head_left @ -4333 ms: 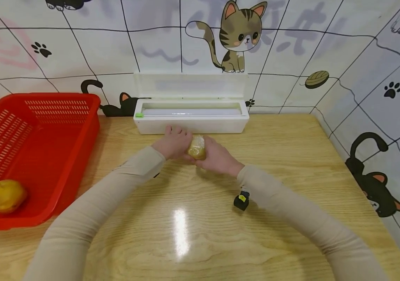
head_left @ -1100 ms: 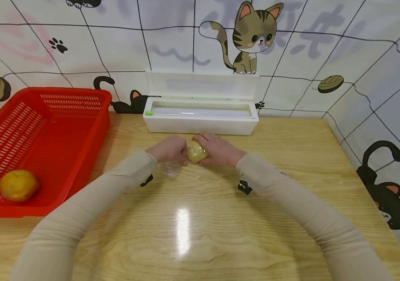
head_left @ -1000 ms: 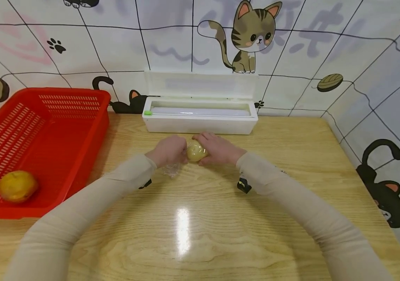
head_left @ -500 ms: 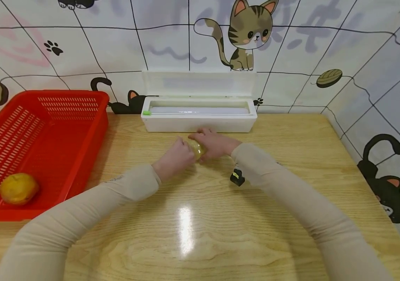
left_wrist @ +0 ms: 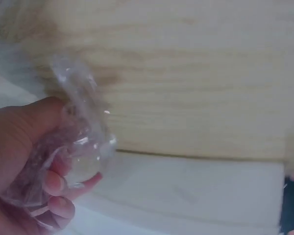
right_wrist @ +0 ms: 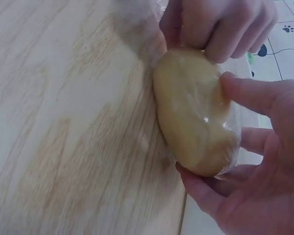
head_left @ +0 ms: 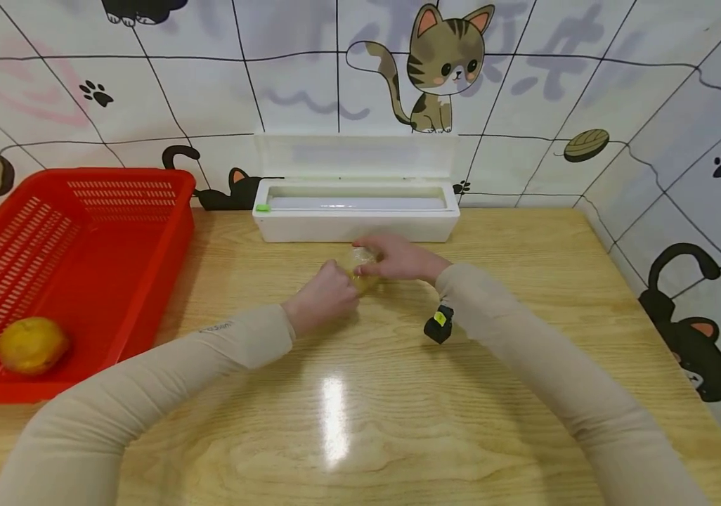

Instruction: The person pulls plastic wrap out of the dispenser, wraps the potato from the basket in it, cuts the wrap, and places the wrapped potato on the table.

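A smooth yellow potato [right_wrist: 186,107], oval and wrapped in cling film, sits between the two hands close to the table. My right hand [head_left: 398,258] grips it, thumb on one side and fingertips on the other in the right wrist view. Gathered in my left hand [head_left: 325,295] is the loose clear cling film [left_wrist: 81,93] at one end of the potato. The left knuckles come right up to that end. From the head camera the hands cover most of the potato.
Behind the hands stands a white cling film box [head_left: 357,228], lid up and a roll inside. On the left, a red plastic basket [head_left: 145,295] holds one yellow-orange fruit-like item [head_left: 33,345]. Patterned wall covering [head_left: 297,91] lines the back and right of the wooden table [head_left: 436,422].
The loose film at the left has been gathered into the left hand, which has turned and come nearer the body. The right hand has shifted its grip on the potato. The basket and box stay put.
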`<state>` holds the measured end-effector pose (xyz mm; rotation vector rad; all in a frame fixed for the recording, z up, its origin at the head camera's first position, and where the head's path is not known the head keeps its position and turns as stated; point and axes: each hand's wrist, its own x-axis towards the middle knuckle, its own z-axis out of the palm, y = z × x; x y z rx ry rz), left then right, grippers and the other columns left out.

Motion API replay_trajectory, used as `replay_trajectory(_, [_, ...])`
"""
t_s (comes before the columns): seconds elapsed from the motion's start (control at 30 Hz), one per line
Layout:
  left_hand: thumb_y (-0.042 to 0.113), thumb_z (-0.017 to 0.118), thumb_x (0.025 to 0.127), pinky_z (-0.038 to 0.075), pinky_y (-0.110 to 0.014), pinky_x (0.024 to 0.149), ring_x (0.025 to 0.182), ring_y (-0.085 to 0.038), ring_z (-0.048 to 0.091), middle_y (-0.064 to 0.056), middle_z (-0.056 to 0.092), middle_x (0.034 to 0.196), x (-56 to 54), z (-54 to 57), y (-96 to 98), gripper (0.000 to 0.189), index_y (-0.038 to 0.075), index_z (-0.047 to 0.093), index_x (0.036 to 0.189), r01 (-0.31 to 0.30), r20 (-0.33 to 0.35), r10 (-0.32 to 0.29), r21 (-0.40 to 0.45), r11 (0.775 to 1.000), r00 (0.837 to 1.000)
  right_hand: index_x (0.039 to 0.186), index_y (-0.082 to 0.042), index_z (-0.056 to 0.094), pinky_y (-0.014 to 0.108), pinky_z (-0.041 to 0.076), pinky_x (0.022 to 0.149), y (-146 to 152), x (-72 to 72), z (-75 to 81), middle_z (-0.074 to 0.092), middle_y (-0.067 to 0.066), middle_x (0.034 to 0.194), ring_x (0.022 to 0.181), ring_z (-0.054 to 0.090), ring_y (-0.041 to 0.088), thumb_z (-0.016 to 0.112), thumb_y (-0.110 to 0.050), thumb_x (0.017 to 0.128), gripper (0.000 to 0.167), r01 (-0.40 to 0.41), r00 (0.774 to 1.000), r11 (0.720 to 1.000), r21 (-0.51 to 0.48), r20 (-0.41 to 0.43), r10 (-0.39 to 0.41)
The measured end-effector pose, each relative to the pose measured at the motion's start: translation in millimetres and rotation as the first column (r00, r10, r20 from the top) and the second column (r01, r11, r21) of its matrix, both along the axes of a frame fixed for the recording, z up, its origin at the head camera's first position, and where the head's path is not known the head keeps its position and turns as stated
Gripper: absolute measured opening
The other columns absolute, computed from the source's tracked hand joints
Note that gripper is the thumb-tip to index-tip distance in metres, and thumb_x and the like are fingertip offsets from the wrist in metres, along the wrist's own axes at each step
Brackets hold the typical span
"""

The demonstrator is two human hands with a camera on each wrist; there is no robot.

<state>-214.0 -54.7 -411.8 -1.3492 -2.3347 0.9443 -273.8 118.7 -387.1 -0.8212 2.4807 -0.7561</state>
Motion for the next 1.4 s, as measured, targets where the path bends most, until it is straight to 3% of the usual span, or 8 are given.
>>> replay_trajectory(0.37, [-0.002,0.048,0.079,0.019,-0.026,0.051,0.051,-0.011,0.019,0.004,0.024,0.055,6.0,4.9,4.1,0.033,0.02,0.033,0.06,0.012,-0.145,-0.032,-0.135,0.991,0.989,0.144,-0.004,0.043,0.045,0.028,0.108,-13,-0.5,-1.2,0.042,0.014,0.147,0.135,0.035,0.032,0.06,-0.026,0.09,0.061,0.121,0.99,0.993,0.006,0.074,-0.121])
replay_trajectory(0.53, [-0.001,0.05,0.085,0.024,-0.027,0.054,0.053,-0.013,0.027,0.004,0.036,0.058,6.9,5.8,2.4,0.028,0.016,0.048,0.064,0.039,-0.141,-0.057,-0.131,0.991,0.988,0.147,-0.003,0.036,0.044,0.029,0.108,-16,-0.7,-3.6,0.04,0.017,0.147,0.134,0.037,0.032,0.059,-0.023,0.093,0.063,0.116,0.992,0.993,-0.03,0.056,-0.114])
replay_trajectory(0.7, [0.008,0.056,0.091,0.032,-0.032,0.065,0.062,-0.014,0.041,0.004,0.056,0.066,2.0,8.5,-2.8,0.026,0.022,0.063,0.07,0.179,-0.137,-0.186,-0.058,0.982,0.973,0.137,0.003,0.035,0.041,0.038,0.099,-12,-2.5,-4.7,0.048,0.024,0.131,0.117,0.048,0.031,0.063,-0.023,0.091,0.06,0.203,0.975,0.975,-0.087,0.108,-0.193])
replay_trajectory(0.9, [0.015,0.065,0.092,0.042,-0.04,0.081,0.079,-0.019,0.054,0.001,0.059,0.088,-8.9,19.4,-12.0,0.013,0.021,0.073,0.084,0.235,-0.085,-0.236,-0.023,0.972,0.968,0.126,0.01,0.044,0.036,0.041,0.089,-3,-6.9,-6.8,0.051,0.022,0.121,0.105,0.05,0.029,0.063,-0.016,0.09,0.048,0.204,0.971,0.97,-0.135,0.152,-0.183])
replay_trajectory(1.1, [0.008,0.062,0.093,0.046,-0.026,0.062,0.059,-0.007,0.04,0.004,0.057,0.083,-13.3,32.1,-1.1,0.018,0.019,0.07,0.081,0.265,-0.001,-0.266,-0.046,0.963,0.964,0.135,0.008,0.046,0.034,0.041,0.087,6,-4.4,-6.9,0.052,0.019,0.124,0.105,0.049,0.027,0.064,-0.008,0.088,0.053,0.15,0.98,0.964,-0.219,0.161,-0.116])
replay_trajectory(1.2, [0.01,0.063,0.093,0.046,-0.025,0.063,0.059,-0.007,0.04,0.006,0.063,0.086,-12.3,39.2,6.1,0.02,0.022,0.069,0.078,0.239,0.063,-0.234,-0.083,0.968,0.97,0.137,0.007,0.045,0.034,0.041,0.088,8,-3.6,-9.2,0.052,0.019,0.128,0.106,0.049,0.027,0.063,-0.005,0.088,0.053,0.12,0.984,0.959,-0.257,0.156,-0.082])
replay_trajectory(1.3, [0.012,0.065,0.091,0.046,-0.025,0.064,0.061,-0.007,0.044,0.007,0.066,0.088,-11.6,43.0,8.6,0.017,0.023,0.069,0.079,0.232,0.108,-0.222,-0.091,0.968,0.969,0.141,0.006,0.039,0.036,0.041,0.092,9,-2.3,-10.6,0.049,0.02,0.133,0.114,0.048,0.029,0.062,-0.005,0.089,0.058,0.145,0.976,0.954,-0.262,0.194,-0.095])
replay_trajectory(1.4, [0.007,0.065,0.089,0.045,-0.023,0.059,0.06,-0.006,0.045,0.006,0.066,0.082,-14.2,40.4,7.4,0.019,0.021,0.068,0.076,0.292,0.088,-0.288,-0.028,0.956,0.954,0.14,0.006,0.037,0.039,0.04,0.096,10,-1.5,-10.2,0.047,0.023,0.134,0.12,0.046,0.033,0.063,-0.004,0.088,0.059,0.196,0.959,0.946,-0.257,0.25,-0.13])
